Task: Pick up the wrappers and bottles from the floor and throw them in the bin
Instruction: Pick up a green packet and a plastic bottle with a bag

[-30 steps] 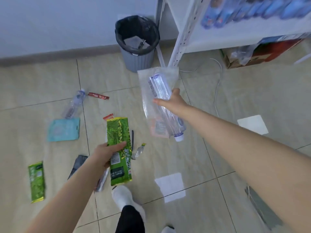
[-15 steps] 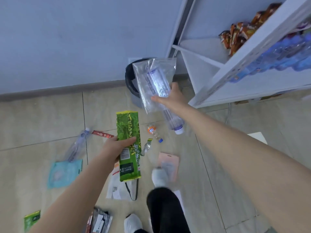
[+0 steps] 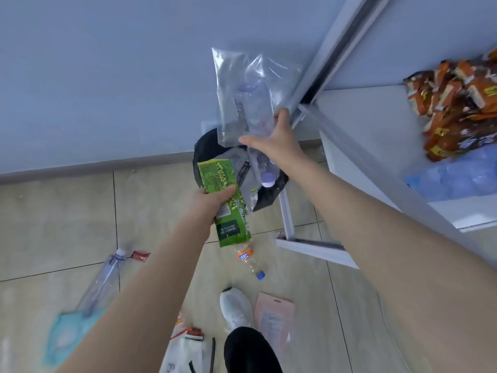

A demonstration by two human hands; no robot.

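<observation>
My right hand (image 3: 274, 141) grips a clear plastic bottle (image 3: 255, 114) together with a clear plastic bag (image 3: 231, 84), held over the bin (image 3: 271, 195) with the bottle's cap (image 3: 267, 179) pointing down. My left hand (image 3: 212, 201) grips a green wrapper (image 3: 228, 205) at the bin's near edge. The bin has a black liner and stands against the wall, partly hidden by both hands. On the floor lie a clear bottle (image 3: 105, 281), a small orange-labelled bottle (image 3: 246, 258), a red wrapper (image 3: 140, 256), a teal packet (image 3: 67, 335) and a pink packet (image 3: 274, 319).
A white metal shelf (image 3: 349, 146) stands right of the bin, stocked with orange snack packs (image 3: 457, 103) and blue bottles (image 3: 457, 176). Its foot (image 3: 314, 249) lies on the tiles beside the bin. My white shoe (image 3: 234, 309) is below. White papers (image 3: 185, 351) lie at the bottom.
I have stepped closer to the bin. Both hands moved forward with their loads and now hang over or at the bin's opening.
</observation>
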